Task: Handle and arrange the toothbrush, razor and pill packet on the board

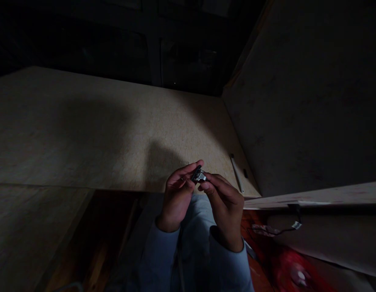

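Observation:
Both my hands meet over the near edge of a large pale board [114, 134] lying flat in dim light. My left hand [177, 196] and my right hand [224, 202] each pinch a small dark and silvery metal part [198, 175] between fingertips, held above my lap. The fingers of both hands are curled closed around it. What the part is cannot be made out. Light blue sleeves cover both forearms.
A slim pale stick [237, 172] and a small dark bit [245, 173] lie on the board near its right edge. An upright panel [303, 101] stands at the right. A thin cable with a small connector [295, 225] hangs below a ledge. Red floor shows lower right.

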Demonstrator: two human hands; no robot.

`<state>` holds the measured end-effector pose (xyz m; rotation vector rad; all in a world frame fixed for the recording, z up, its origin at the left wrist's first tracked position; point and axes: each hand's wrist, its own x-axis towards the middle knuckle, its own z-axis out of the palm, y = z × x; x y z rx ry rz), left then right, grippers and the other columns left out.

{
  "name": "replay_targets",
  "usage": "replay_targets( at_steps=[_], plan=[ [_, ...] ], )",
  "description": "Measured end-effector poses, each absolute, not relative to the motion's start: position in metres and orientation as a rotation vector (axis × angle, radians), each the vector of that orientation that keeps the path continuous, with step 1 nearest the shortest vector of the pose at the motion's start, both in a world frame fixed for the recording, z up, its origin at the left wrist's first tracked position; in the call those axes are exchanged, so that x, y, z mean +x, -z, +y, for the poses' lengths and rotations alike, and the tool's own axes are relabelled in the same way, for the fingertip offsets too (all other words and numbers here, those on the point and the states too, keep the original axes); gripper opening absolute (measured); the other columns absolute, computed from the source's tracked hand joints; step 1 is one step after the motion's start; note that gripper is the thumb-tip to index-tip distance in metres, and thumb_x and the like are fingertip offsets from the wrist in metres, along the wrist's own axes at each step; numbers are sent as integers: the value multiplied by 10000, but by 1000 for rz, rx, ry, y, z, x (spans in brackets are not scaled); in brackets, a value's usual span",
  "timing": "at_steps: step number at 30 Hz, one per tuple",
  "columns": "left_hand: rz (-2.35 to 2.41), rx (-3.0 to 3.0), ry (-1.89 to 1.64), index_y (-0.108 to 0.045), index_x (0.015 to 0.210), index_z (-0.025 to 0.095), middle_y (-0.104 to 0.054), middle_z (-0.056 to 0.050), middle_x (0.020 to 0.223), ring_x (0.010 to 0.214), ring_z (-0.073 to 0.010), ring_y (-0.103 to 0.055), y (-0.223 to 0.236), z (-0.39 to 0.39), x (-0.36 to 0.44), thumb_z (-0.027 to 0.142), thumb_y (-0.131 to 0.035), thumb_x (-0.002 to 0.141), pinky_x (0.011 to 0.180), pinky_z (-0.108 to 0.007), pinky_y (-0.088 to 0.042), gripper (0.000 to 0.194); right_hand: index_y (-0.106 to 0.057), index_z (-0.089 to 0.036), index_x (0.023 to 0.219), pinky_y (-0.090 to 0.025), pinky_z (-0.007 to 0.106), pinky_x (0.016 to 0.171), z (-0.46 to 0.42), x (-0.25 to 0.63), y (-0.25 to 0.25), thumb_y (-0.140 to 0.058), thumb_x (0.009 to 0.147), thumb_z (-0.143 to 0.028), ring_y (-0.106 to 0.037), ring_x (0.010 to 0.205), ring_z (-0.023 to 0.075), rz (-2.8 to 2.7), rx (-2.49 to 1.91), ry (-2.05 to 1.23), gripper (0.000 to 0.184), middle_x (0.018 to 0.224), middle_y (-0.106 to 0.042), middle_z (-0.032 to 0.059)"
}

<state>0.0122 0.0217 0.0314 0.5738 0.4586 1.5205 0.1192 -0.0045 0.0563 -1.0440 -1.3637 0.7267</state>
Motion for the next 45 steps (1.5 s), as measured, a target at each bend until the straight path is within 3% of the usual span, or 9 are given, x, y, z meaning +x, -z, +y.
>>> replay_targets(
  at_steps=[17,26,30,45],
  plan=[
    [458,597,-1505,-787,993,285,-770,-55,1172,1184,-217,-675,-31,23,9,346,-890,705,1044,-345,-485,311,-777,-339,1108,-547,283,734,-4,121,-55,-676,915,-144,-675,774,139,-1345,-1021,-788,292,950,-770,2],
    [470,653,-1461,-789,1009,289,-761,-56,1200,1093,-180,-708,-34,23,4,346,-878,723,935,-273,-529,305,-782,-307,1097,-547,287,723,-2,121,-55,-678,917,-163,-687,781,147,-1336,-1027,-812,253,927,-772,13],
    [483,698,-1409,-781,1044,280,-745,-78,1231,1047,-200,-716,-35,22,-2,325,-867,738,864,-293,-552,321,-782,-293,1108,-548,296,711,-3,122,-53,-675,918,-172,-684,765,153,-1348,-1036,-799,250,895,-762,19],
    [453,624,-1407,-781,1058,272,-746,-87,1226,1068,-237,-724,-44,5,33,345,-864,739,914,-347,-566,338,-799,-303,1063,-573,313,708,-21,152,-72,-714,896,-203,-711,846,192,-1368,-1199,-718,213,975,-781,40]
  ],
)
